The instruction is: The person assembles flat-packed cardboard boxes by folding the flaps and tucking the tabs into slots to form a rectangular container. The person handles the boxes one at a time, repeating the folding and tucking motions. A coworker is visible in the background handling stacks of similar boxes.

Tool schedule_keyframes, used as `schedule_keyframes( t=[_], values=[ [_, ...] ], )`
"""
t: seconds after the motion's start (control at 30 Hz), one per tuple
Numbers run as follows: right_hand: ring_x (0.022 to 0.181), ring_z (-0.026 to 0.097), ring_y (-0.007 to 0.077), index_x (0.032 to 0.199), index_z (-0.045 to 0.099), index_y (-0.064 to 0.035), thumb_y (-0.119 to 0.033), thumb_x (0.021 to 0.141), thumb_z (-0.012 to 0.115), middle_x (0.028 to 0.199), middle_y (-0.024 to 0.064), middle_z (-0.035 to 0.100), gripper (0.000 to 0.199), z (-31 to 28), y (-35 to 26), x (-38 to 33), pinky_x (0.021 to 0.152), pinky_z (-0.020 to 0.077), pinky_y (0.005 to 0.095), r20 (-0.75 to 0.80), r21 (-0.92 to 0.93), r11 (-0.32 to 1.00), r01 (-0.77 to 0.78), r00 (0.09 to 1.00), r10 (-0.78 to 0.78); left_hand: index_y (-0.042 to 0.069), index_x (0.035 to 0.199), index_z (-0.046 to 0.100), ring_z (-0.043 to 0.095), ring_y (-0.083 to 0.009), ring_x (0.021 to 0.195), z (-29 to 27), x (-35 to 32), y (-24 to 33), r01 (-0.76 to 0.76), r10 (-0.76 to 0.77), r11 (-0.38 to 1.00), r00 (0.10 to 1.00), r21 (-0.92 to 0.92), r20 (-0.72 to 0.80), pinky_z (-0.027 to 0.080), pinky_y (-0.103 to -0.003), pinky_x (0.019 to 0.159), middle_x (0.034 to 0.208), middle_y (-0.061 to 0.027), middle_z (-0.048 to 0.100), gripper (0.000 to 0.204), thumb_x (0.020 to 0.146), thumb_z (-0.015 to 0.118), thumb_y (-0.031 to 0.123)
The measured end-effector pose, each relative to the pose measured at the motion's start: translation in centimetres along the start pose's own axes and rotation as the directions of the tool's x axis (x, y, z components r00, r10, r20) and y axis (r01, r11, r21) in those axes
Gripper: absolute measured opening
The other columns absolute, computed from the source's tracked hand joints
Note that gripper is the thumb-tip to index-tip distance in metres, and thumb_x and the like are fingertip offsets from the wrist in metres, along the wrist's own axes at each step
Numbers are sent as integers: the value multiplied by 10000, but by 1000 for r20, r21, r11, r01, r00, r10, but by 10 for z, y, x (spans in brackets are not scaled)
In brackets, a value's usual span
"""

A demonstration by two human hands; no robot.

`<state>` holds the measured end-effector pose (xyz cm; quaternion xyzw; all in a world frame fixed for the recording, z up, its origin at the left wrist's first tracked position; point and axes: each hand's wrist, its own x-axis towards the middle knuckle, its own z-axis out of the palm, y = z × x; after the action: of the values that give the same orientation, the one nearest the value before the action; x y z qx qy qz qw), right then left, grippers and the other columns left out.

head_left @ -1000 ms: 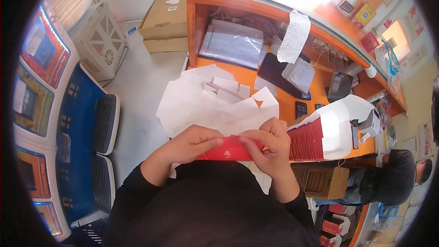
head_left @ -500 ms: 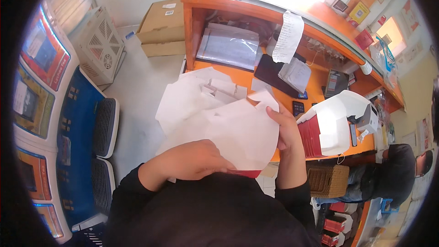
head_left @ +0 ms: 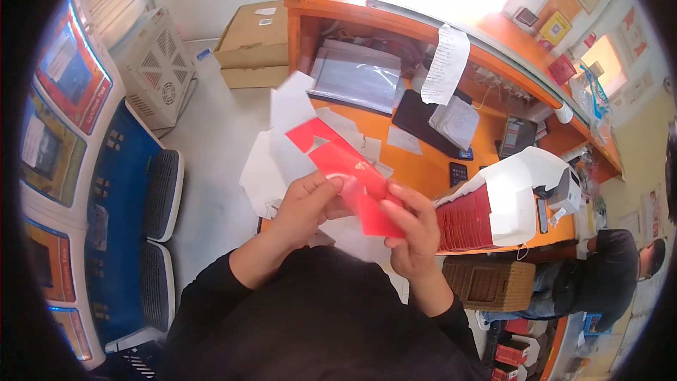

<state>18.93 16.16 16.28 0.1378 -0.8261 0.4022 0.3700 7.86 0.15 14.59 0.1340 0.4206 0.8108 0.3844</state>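
Observation:
Both hands hold a red-and-white cardboard box blank (head_left: 352, 169) in front of my chest, its red side up and some white flaps showing. My left hand (head_left: 305, 206) is closed on its near left edge, thumb on top. The right hand (head_left: 415, 229) pinches its right end, fingers lying over the red panel. Beneath and beyond the blank, more white flat blanks (head_left: 259, 173) lie on the orange desk (head_left: 441, 190). To the right of my right hand stands a nested row of red cartons with white insides (head_left: 465, 222).
An orange counter shelf (head_left: 331, 10) with a hanging paper slip (head_left: 446, 63) stands ahead. Brown cartons (head_left: 254, 42) sit at the far left, a blue-and-white machine (head_left: 113, 204) nearer. A wicker basket (head_left: 486, 283) and another person (head_left: 599, 275) are at the right.
The blank has been flipped from its white side to its red side and folded narrower. My left hand has moved up along its edge; the right hand has shifted slightly lower.

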Motion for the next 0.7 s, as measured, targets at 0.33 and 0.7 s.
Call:
schedule_keyframes(
  t=[0.33,0.7],
  values=[
    [1150,482,427,1129,640,-68,-112,767,654,1187,139,569,365,4,12,-16,944,420,480,86,-202,974,99,993,-83,-34,866,625,536,-52,735,15,-10,-19,-185,222,935,971,303,-93,471,-230,661,785,-7,597,217,957,508,124],
    [1011,516,350,1292,513,-25,-198,895,534,1186,212,518,434,32,5,-29,876,404,451,-13,-255,958,-132,991,133,-11,1065,579,550,-73,671,21,-14,-28,-283,270,862,959,421,92,454,-273,599,745,-36,617,228,970,464,162]
  ],
)
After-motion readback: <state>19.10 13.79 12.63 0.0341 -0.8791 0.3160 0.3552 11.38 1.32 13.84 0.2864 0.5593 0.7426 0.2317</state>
